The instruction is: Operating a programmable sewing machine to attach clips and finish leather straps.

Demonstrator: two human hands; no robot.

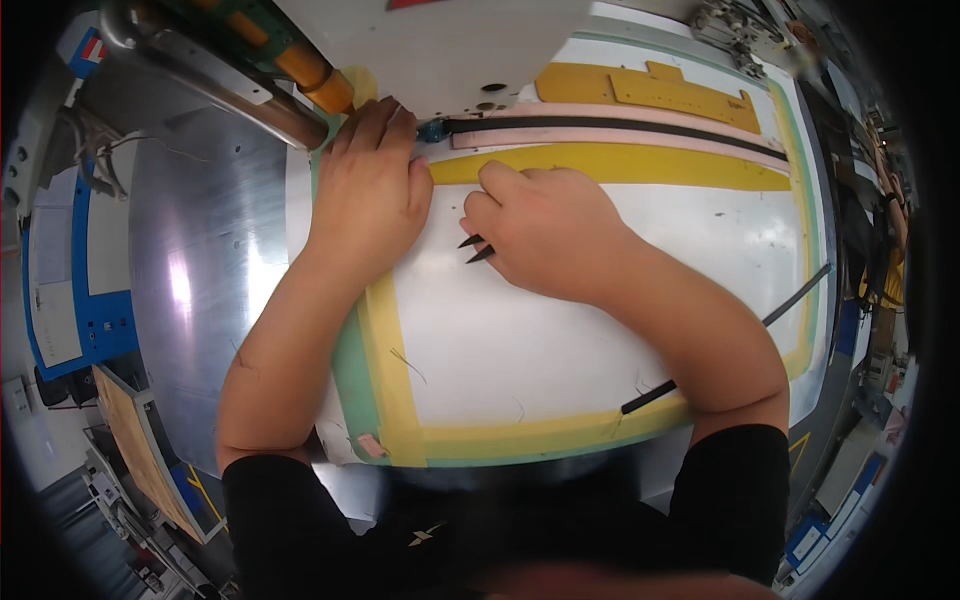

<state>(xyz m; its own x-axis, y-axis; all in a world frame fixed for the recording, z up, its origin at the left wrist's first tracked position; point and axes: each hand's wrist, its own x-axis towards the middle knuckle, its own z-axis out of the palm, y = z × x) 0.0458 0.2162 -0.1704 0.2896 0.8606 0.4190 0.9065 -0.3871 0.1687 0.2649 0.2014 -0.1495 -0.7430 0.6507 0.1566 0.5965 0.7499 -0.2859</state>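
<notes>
My left hand (368, 195) lies with its fingers stretched forward beside the metal tube (230, 85), at the left end of the work strips. Its fingertips are partly hidden. Closed in a fist, my right hand (548, 228) holds a small tool with two black pointed tips (478, 250), which stick out to the left below the fingers; the rest of it is hidden. Just beyond the right hand runs a long yellow strip (650, 165). Farther back, a narrow black strip (620, 124) lies along a pink strip (560, 137), with a small blue part (432, 131) at its left end.
A white machine head (450, 50) overhangs the work from the far side. Behind the pink strip lies an ochre template (650, 92). Yellow and green tape (520, 438) edges the white board (500, 350). A black strip (650, 396) passes beneath my right forearm. Loose threads (408, 365) lie nearby.
</notes>
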